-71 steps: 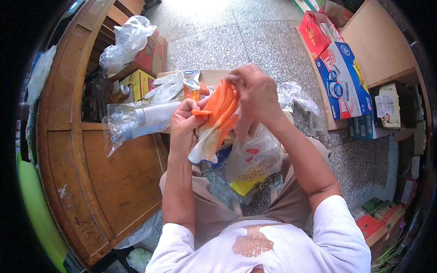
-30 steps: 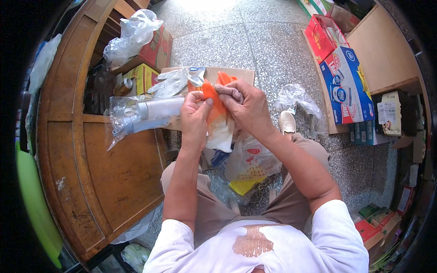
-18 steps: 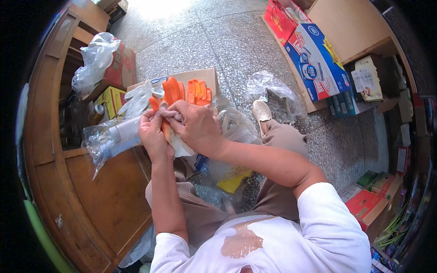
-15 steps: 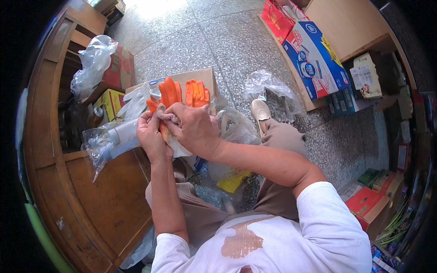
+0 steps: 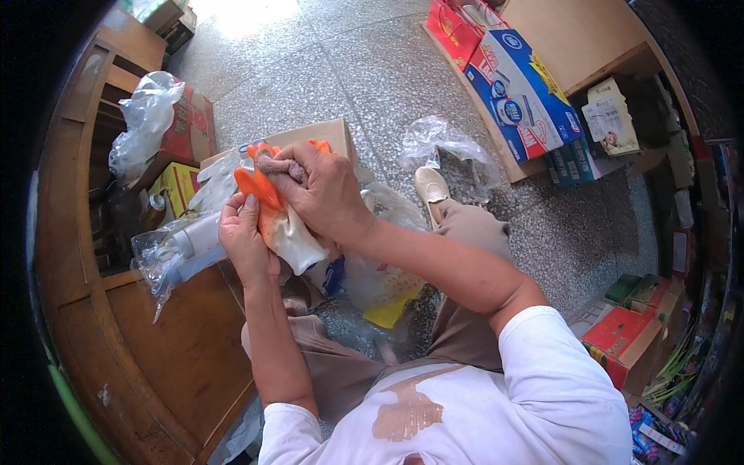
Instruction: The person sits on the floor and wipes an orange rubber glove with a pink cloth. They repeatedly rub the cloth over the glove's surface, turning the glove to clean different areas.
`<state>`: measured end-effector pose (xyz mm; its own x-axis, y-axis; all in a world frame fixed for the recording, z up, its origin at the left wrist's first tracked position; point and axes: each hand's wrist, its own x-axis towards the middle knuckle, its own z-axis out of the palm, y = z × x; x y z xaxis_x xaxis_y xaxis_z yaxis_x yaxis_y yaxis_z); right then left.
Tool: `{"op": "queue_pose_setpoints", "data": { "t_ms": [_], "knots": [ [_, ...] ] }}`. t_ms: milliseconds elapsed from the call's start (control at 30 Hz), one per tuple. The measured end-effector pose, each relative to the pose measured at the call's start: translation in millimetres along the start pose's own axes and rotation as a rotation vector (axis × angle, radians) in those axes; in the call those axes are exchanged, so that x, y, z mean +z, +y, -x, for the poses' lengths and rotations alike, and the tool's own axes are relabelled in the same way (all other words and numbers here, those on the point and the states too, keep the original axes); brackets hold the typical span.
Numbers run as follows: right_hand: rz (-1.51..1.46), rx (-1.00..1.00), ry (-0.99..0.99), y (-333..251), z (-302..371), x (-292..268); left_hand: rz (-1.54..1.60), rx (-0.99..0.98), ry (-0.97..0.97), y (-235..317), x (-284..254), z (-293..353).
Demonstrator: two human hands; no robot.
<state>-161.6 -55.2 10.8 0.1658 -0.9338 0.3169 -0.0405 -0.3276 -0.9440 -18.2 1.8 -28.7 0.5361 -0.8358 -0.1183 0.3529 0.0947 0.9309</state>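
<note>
Floor — curled hands, perhaps in contact

Left of centre, we are finding the right hand hiding part of the cloth and glove. We are losing the shirt past the bottom edge and finding the lower-right packets too blurred to identify.

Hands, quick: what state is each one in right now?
Left hand: closed, holding the orange and white glove by its side.
Right hand: closed, holding a brownish-pink cloth at the glove.
</note>
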Motion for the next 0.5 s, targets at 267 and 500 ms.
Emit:
{"op": "queue_pose_setpoints", "data": {
  "t_ms": [267, 500],
  "knots": [
    [0.149, -0.122, -0.096, 7.9, 21.6, 15.2, 0.037, 0.036, -0.008, -7.5, 1.6, 1.5],
    [0.178, 0.033, -0.146, 3.9, 26.5, 18.4, 0.056, 0.060, 0.066, -10.2, 1.2, -1.3]
  ]
}}
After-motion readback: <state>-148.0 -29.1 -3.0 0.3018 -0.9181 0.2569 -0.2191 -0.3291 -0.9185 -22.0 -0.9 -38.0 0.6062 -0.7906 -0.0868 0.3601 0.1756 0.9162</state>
